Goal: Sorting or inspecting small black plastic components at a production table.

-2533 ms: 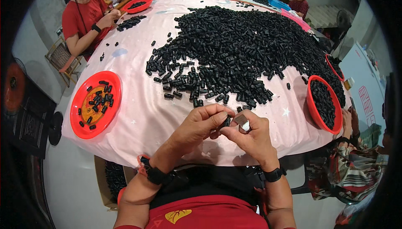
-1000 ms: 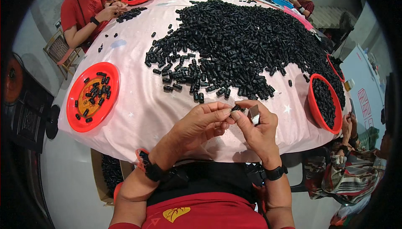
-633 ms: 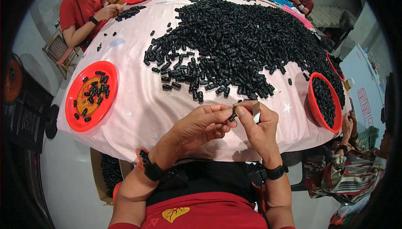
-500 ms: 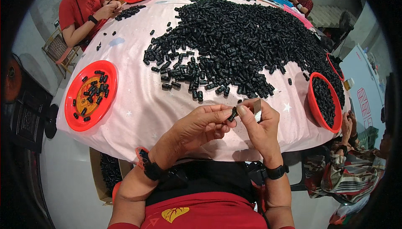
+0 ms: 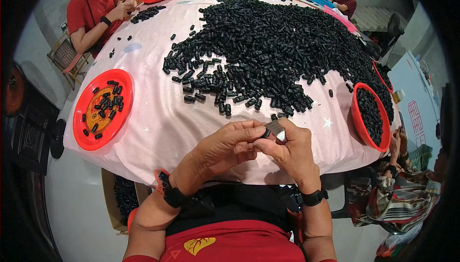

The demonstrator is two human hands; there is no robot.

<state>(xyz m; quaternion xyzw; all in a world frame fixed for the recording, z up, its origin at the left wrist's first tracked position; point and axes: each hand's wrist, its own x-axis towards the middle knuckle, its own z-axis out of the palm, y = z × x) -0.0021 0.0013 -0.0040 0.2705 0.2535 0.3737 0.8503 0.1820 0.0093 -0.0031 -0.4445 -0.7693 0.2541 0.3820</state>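
My left hand (image 5: 225,148) and my right hand (image 5: 288,151) meet over the near edge of the pink-covered table (image 5: 158,128). The left fingertips pinch a small black plastic piece (image 5: 265,133). The right fingers hold a small grey metal blade-like piece (image 5: 276,128) against it. A big heap of the same black pieces (image 5: 273,46) covers the table's middle and far side, just beyond my hands.
A red round tray (image 5: 102,109) with several black pieces sits at the left edge. A red bowl (image 5: 370,116) full of pieces stands at the right edge. A person in red (image 5: 93,12) works at the far left, another person (image 5: 346,0) at the far end, a third at the right (image 5: 397,190).
My hands stayed together at the table's near edge, shifting slightly; the right fingers moved the grey piece against the black piece held by the left.
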